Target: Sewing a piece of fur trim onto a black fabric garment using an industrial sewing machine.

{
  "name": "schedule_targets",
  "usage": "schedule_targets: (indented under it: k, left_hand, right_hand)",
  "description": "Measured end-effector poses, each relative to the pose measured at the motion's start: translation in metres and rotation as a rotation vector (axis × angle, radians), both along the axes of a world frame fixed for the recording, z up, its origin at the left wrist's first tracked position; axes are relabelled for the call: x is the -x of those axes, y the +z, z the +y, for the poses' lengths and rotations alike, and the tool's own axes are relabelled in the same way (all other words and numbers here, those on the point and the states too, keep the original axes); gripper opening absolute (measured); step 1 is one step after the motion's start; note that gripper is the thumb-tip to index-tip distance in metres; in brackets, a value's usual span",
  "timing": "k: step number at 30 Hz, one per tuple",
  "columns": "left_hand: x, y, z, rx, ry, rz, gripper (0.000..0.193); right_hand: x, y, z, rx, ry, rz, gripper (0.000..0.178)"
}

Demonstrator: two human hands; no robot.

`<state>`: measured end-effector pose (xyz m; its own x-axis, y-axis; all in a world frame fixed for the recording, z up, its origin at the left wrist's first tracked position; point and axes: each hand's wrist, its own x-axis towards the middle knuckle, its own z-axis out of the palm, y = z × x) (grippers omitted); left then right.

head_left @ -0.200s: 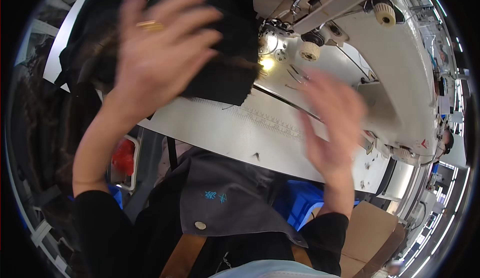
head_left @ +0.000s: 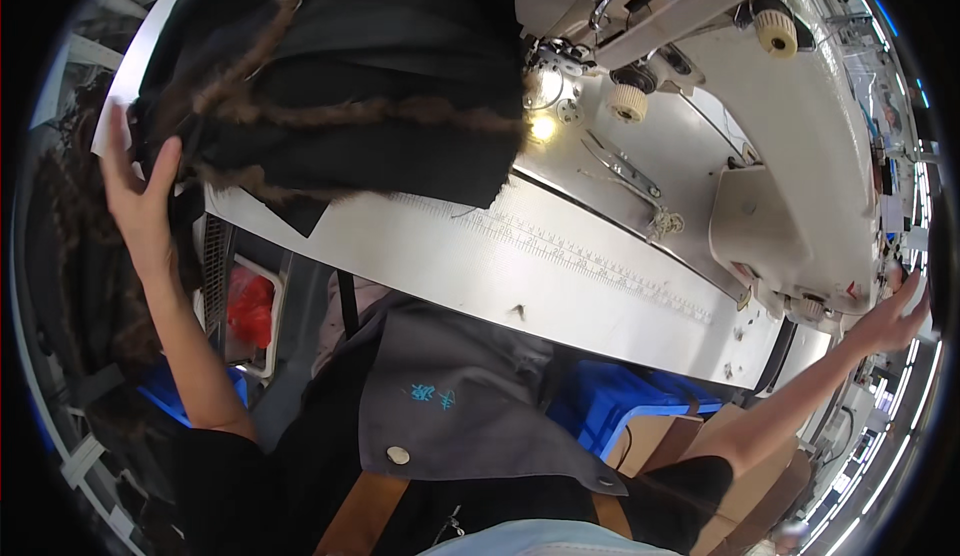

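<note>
A black garment piece (head_left: 400, 46) with brown fur along its seams lies across the left of the sewing table. At its left edge is my left hand (head_left: 143, 211), thumb and fingers spread apart beside the dark cloth, not closed on it. My right hand (head_left: 888, 318) is stretched far out to the right, past the end of the sewing machine (head_left: 830, 146). Its fingers are apart, with nothing visible in them, though the tips are near the picture's rim. Metal tweezers (head_left: 625, 166) with a pale cord bundle (head_left: 666, 222) lie on the machine bed.
The white table (head_left: 480, 286) has a printed ruler (head_left: 560, 253) along it and scraps of dark fluff (head_left: 517, 311). Below stand a blue bin (head_left: 590, 411), a cardboard box (head_left: 745, 486) and a pale container (head_left: 270, 351) with a red bag (head_left: 248, 306). Brown fur pieces (head_left: 75, 256) hang at left.
My left hand has moved left and down from over the garment to its left edge. My right hand has swung from above the table out to the far right, uncovering the tweezers.
</note>
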<state>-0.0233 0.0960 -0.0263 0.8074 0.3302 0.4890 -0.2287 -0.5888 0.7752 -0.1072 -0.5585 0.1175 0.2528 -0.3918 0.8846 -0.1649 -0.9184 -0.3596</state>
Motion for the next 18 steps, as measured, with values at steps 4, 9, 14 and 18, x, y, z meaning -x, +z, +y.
schedule_targets:
  k: [4,9,14,18]
  left_hand:
    - [-0.022,-0.020,0.004,0.574,-0.194,0.283,0.051]
    - [-0.093,-0.005,0.015,0.212,-0.355,0.124,0.049]
    - [-0.131,0.053,0.004,-0.289,-0.460,0.090,0.041]
    - [-0.141,0.043,-0.002,-0.907,-0.161,-0.328,0.040]
  right_hand:
    - [0.038,0.030,-0.257,-0.293,-0.225,0.515,0.046]
    - [0.095,0.028,-0.289,-0.805,-0.085,0.459,0.049]
    - [0.085,-0.084,-0.141,-0.685,0.029,-0.081,0.049]
    - [0.098,-0.087,-0.133,-0.681,0.140,-0.281,0.056]
